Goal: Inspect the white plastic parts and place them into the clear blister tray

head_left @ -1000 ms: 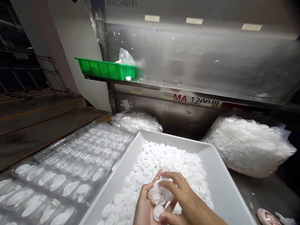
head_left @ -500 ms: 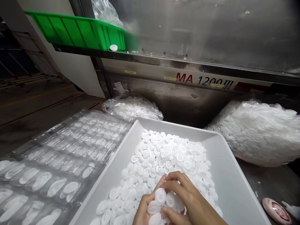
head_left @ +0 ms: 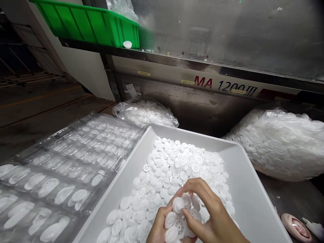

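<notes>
L hand (head_left: 159,225) & R hand (head_left: 215,216) cupped a clump of white discs (head_left: 171,233); R fingers (head_left: 198,184) curled round far side, thumb at one disc; much of L hand hidden, so its finger spread was hard to tell. Clump was over loose discs (head_left: 152,194) in grey bin (head_left: 260,192); clear tray (head_left: 77,221) stood just beside.

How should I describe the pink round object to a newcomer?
Start at the large grey tray of white discs. Outside its right wall, in front of the bulging plastic bag, lies the round object; only it is pink among its neighbours.
</notes>
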Demonstrator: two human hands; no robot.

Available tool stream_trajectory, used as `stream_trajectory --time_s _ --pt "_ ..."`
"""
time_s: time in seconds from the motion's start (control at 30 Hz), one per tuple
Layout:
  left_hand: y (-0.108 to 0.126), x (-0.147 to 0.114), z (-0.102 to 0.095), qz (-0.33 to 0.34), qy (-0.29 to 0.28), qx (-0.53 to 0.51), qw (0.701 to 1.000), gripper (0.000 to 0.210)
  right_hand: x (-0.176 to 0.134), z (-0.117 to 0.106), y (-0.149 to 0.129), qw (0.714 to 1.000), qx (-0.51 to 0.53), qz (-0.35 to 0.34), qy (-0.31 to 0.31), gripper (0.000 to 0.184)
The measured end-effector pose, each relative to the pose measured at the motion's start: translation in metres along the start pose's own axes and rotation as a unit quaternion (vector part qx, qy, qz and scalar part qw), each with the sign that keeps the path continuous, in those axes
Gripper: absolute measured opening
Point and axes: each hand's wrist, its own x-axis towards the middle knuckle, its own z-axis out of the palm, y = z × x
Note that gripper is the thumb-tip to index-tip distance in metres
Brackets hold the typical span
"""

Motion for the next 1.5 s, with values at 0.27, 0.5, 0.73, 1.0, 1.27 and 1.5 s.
stream_trajectory --time_s 0.27,0.5,0.73,1.0,1.27,1.5 --pt "-0.002 0.001 0.003 -0.021 -0.022 -0.02 0.999 0.044 -0.004 0.003 0.001 0.995 -0.082 -0.042 -0.038 0.022" --pt "-0.004 0.0 -0.002 0.01 -0.014 -0.013 1.0 0.053 0.001 -0.02 -0.014 0.984 -0.105 -0.004 -0.147 0.022" --pt "-0.001 -0.009 0.014 0.016 0.04 -0.014 0.999 0.057 -0.001 -0.026 -0.018 0.986 -0.072 0.021 -0.146 0.029" --pt "0.0 -0.016 0.021 -0.001 0.041 -0.025 0.999 0.05 -0.001 -0.028 -0.011 0.998 -0.002 -0.041 -0.048 0.022" --pt "0.003 -0.017 0.015 -0.01 -0.02 -0.023 0.999 0.044 -0.003 -0.031 -0.011 0.991 -0.07 -0.043 -0.105 0.019" --pt "0.01 -0.018 0.016 0.005 0.031 0.033 0.999 0.04 -0.006 -0.036 -0.013 0.984 -0.113 -0.004 -0.138 0.021"
